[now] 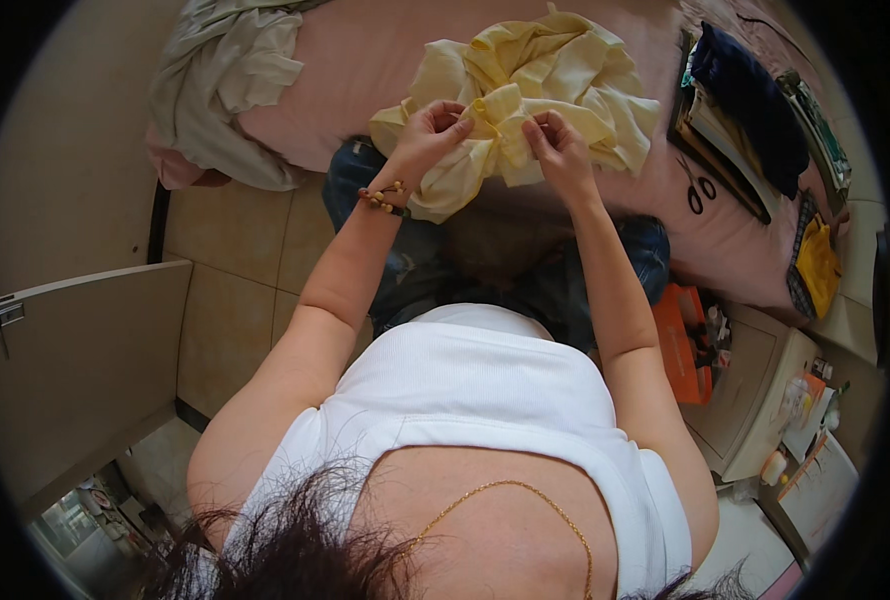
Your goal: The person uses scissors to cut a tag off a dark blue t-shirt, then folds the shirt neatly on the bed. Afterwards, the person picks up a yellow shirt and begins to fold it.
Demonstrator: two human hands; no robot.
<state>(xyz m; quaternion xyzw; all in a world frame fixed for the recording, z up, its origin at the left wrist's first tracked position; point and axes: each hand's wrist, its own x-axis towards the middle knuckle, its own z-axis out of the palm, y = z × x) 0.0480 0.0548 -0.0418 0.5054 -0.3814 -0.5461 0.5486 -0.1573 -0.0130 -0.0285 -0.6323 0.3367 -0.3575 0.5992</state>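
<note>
A crumpled pale yellow cloth (555, 60) lies on the near edge of the pink-covered bed (365, 60), partly hanging over my knees. My left hand (433, 132) pinches one part of it between thumb and fingers. Close by on the right, my right hand (559, 150) pinches another part, so a small stretch of the fabric is bunched up between both hands. What kind of cloth article it is cannot be told from its folds. A beaded bracelet (385, 197) circles my left wrist.
Black-handled scissors (698, 187) lie on the bed, right of the cloth. Farther right are folders (720, 140) with a dark blue cloth item (750, 105). Grey-white bedding (225, 80) is heaped at left. An orange bag (677, 340) stands beside a beige cabinet (740, 380); a door (85, 370) is at left.
</note>
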